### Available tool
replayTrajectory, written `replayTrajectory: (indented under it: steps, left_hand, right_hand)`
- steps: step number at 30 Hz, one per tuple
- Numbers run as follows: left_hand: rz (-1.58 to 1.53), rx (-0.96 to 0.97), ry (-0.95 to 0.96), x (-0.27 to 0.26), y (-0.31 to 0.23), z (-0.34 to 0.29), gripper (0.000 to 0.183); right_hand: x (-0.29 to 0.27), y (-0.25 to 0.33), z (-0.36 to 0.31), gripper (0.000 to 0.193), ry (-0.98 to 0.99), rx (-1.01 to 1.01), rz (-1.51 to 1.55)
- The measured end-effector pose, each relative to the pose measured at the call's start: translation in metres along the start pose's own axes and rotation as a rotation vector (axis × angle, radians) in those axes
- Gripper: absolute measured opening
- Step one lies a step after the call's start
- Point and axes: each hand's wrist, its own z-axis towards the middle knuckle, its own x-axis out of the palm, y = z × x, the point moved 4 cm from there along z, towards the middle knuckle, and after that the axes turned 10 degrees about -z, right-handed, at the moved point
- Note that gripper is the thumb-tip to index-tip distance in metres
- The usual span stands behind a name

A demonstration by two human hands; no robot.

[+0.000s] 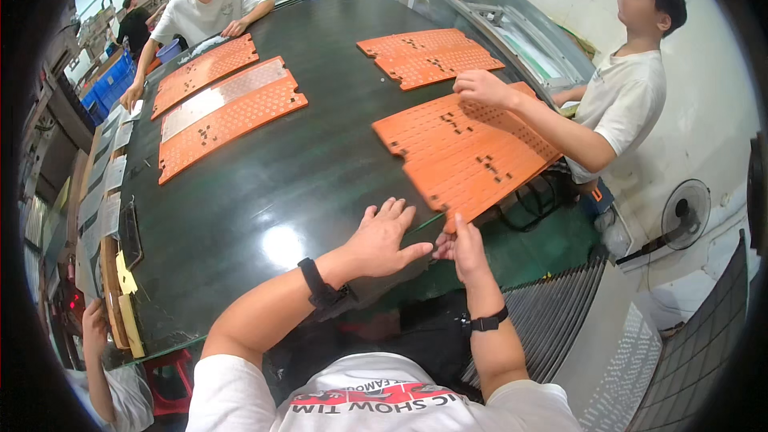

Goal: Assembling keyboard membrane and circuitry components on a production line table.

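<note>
My left hand (382,238) lies over the near edge of the dark table (320,156), fingers spread and holding nothing. Close to it, my right hand (466,250) pinches the near corner of an orange perforated panel (456,178), its thumb on the corner and its fingers curled below. This panel overhangs the table's right edge. Against its far side lies another orange panel (422,122) with small dark rectangular marks, where a co-worker's hand (484,88) rests above the surface. Both my wrists wear black bands.
Farther back on the right lies another pair of orange panels (436,54). More orange panels (210,140) lie at the left, before a second co-worker (212,4). A grey ribbed stack (544,324) stands below my right arm; a fan (684,212) stands at the right wall.
</note>
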Motion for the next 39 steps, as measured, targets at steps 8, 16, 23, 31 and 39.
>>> replayTrajectory:
  steps: [8, 16, 23, 31, 39]
  left_hand:
    - [0.051, -0.394, -0.213, -0.148, 0.095, -0.091, 0.072]
    - [-0.077, -0.877, -0.941, -0.242, 0.27, -0.272, 0.104]
    - [-0.041, -0.978, -0.862, -0.268, 0.278, -0.239, 0.101]
    - [-0.019, -0.727, -0.981, -0.261, 0.273, -0.242, 0.059]
    - [0.303, -0.668, -0.706, -0.183, 0.158, -0.275, 0.068]
  right_hand:
    - [0.053, 0.064, -0.057, 0.032, 0.515, -0.343, -0.914]
    - [0.181, 0.138, 0.068, 0.07, 0.669, -0.672, -1.004]
    - [0.281, 0.151, 0.205, 0.095, 0.38, -0.459, -0.997]
    - [0.308, 0.146, 0.202, 0.095, 0.325, -0.575, -1.302]
    - [0.221, 0.111, 0.095, 0.085, 0.249, -0.844, -1.48]
